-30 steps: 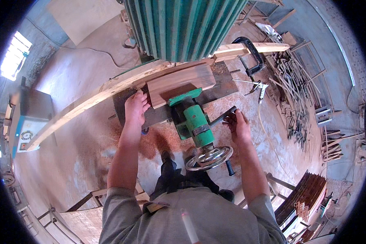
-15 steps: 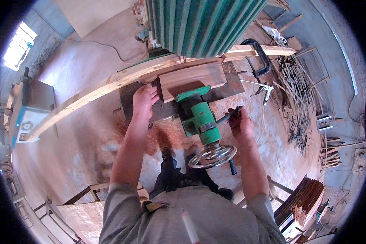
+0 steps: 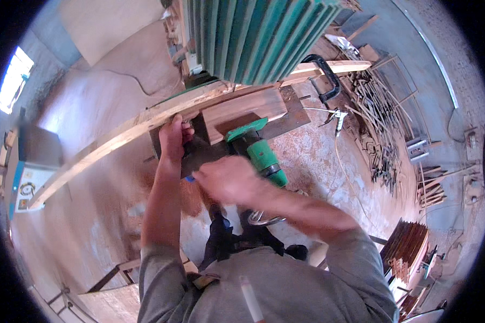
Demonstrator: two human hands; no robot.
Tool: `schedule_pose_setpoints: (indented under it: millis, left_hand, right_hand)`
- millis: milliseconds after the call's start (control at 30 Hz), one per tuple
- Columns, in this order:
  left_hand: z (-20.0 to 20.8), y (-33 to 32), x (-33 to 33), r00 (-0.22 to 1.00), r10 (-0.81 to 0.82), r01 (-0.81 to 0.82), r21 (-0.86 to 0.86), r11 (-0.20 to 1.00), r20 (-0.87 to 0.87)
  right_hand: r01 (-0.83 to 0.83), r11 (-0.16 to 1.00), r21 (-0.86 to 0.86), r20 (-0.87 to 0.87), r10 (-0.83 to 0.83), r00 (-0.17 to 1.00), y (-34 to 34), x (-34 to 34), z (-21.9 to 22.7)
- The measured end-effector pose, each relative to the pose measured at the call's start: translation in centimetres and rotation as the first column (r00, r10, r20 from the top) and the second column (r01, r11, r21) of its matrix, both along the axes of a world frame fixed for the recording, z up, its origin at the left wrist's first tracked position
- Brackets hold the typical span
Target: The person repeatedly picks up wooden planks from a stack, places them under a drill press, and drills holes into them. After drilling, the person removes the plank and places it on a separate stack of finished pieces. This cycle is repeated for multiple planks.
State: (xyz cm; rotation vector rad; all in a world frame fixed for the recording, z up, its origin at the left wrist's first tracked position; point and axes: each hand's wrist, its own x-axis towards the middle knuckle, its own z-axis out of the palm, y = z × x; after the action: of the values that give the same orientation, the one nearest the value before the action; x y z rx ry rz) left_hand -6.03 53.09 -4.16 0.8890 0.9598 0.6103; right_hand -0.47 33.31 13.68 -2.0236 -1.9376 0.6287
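A reddish-brown wood block [image 3: 248, 111] lies on the dark metal table [image 3: 292, 122], against a long curved pale wood strip [image 3: 118, 127]. The green screw clamp [image 3: 263, 156] presses its pad toward the block's near side. My left hand [image 3: 172, 141] is at the table's left end beside the strip, fingers curled; whatever is inside them is hidden. Across the front of the clamp reaches my right arm. My right hand [image 3: 226, 178] is blurred near the table's front edge, close to a small blue piece [image 3: 189, 178]; its fingers are mostly hidden.
A large ribbed green motor housing [image 3: 258, 37] stands over the table's far side. A black C-clamp [image 3: 326, 81] grips the strip at the right. Beyond hangs an air blow gun [image 3: 338, 118] with a hose. Many wood offcuts [image 3: 377, 129] are piled on the right. At far left stands a cabinet [image 3: 37, 156].
My right hand has let go of the clamp's lever and crossed left toward the table's front edge. My left hand has shifted slightly left, its fingers curling. The whole view has shifted a little.
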Motion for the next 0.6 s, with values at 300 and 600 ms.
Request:
schedule_pose_setpoints:
  millis: [300, 600]
  left_hand:
    - [1.5, -1.3, 0.2, 0.998, -0.050, 0.046, 0.089, 0.995, 0.045]
    - [2.1, -1.7, 1.0, 0.999, -0.015, 0.021, 0.133, 0.991, -0.039]
  right_hand:
    - [0.206, 0.927, 0.315, -0.329, -0.097, 0.939, -4.8, 5.4, 2.4]
    - [0.187, 0.238, 0.953, 0.039, -0.708, 0.705, -15.9, 28.7, 45.1]
